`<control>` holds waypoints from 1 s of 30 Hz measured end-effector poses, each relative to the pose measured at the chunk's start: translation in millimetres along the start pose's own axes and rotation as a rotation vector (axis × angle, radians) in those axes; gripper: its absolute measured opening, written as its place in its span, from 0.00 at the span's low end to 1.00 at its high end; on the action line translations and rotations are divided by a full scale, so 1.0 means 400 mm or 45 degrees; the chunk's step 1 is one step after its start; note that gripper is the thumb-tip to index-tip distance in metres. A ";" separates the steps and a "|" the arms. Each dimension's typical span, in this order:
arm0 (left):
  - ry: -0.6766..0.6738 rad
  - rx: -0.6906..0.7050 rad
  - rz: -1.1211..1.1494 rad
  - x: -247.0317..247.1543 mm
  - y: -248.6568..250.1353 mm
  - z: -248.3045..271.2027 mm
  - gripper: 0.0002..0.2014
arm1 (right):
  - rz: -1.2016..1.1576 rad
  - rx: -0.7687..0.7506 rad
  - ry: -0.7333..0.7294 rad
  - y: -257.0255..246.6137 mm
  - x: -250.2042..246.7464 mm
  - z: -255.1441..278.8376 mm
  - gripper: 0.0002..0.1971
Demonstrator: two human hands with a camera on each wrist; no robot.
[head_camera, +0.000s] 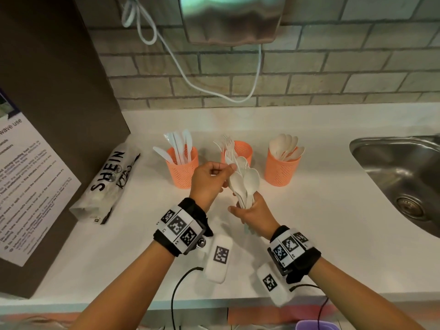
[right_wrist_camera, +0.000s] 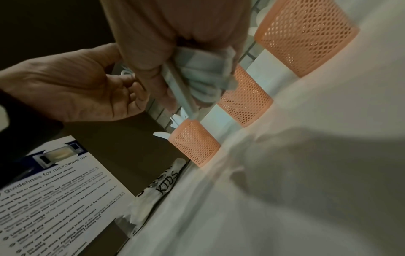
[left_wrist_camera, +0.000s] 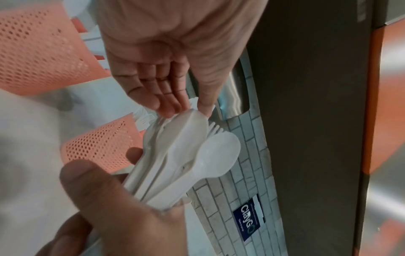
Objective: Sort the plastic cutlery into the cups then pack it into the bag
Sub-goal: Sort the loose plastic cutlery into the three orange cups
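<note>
Right now the right hand (head_camera: 252, 210) grips a bunch of white cutlery (head_camera: 245, 182) by the handles, above the middle of the desk (head_camera: 333, 210). The bunch is mostly spoons, with a few forks mixed in. The left hand (head_camera: 209, 179) pinches the top of one fork (head_camera: 229, 156) with thumb and fingers.

Three orange cups stand in a row near the back edge of the desk. The knife cup (head_camera: 182, 169) is on the left, the fork cup (head_camera: 239, 151) is in the middle and the spoon cup (head_camera: 282, 167) is on the right. The bag (head_camera: 107, 184) lies at the left edge, beside the brown box (head_camera: 59, 91).

The step looks like pulling that fork out. It goes best if the left hand pulls straight up and slowly, so the prongs do not catch on the spoons. The right hand should squeeze just enough so nothing else slides out. Then the fork can drop, handle first, into the middle cup, just behind the hands.
</note>
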State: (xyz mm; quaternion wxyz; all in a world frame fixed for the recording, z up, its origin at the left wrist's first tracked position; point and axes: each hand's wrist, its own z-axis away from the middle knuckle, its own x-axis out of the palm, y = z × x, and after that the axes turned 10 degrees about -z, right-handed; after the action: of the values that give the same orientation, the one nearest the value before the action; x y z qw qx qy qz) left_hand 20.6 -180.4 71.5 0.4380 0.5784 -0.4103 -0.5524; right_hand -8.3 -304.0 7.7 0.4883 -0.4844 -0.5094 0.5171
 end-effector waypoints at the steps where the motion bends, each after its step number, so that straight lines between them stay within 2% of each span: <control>1: -0.040 -0.038 -0.002 -0.003 0.001 -0.003 0.07 | 0.012 -0.008 -0.005 0.003 0.000 0.002 0.17; 3: -0.100 -0.081 -0.007 -0.009 0.002 -0.007 0.07 | 0.013 0.016 -0.026 0.005 0.001 0.006 0.14; 5: -0.111 -0.047 -0.016 -0.013 -0.001 -0.012 0.09 | -0.003 0.081 -0.052 0.003 0.000 0.007 0.12; 9: -0.005 0.062 -0.025 -0.020 0.003 -0.026 0.10 | -0.085 0.209 -0.180 -0.007 -0.008 0.009 0.07; 12: 0.089 0.034 0.212 -0.035 0.024 -0.049 0.08 | -0.062 0.250 -0.235 -0.009 -0.010 0.017 0.07; 14: 0.128 0.042 0.359 -0.047 0.039 -0.062 0.11 | -0.031 0.255 -0.251 -0.005 -0.010 0.020 0.07; 16: 0.246 0.090 0.460 -0.059 0.055 -0.071 0.15 | 0.003 0.252 -0.221 0.000 -0.009 0.018 0.08; 18: 0.382 0.122 0.567 -0.073 0.079 -0.078 0.10 | 0.095 0.216 -0.147 0.010 -0.011 0.010 0.09; 20: 0.449 0.102 0.559 -0.086 0.095 -0.085 0.08 | 0.242 0.132 -0.056 0.018 -0.013 0.002 0.12; 22: 0.389 0.075 0.375 -0.090 0.086 -0.091 0.06 | 0.429 0.047 0.051 0.022 -0.015 -0.004 0.18; 25: 0.139 0.041 -0.060 -0.068 0.043 -0.067 0.08 | 0.613 -0.047 0.201 0.022 -0.012 -0.009 0.16; 28: 0.020 -0.039 -0.095 -0.025 0.007 -0.024 0.05 | 0.714 -0.142 0.240 0.022 -0.004 -0.010 0.14; 30: 0.033 -0.084 -0.059 -0.003 -0.011 -0.014 0.11 | 0.759 -0.179 0.243 0.024 0.000 -0.010 0.14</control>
State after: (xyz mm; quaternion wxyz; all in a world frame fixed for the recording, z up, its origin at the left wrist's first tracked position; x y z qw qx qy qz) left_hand 26.1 -177.8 67.5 0.4493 0.5801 -0.3727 -0.5681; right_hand -4.5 -303.9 -2.1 0.3263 -0.6912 -0.3314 0.5532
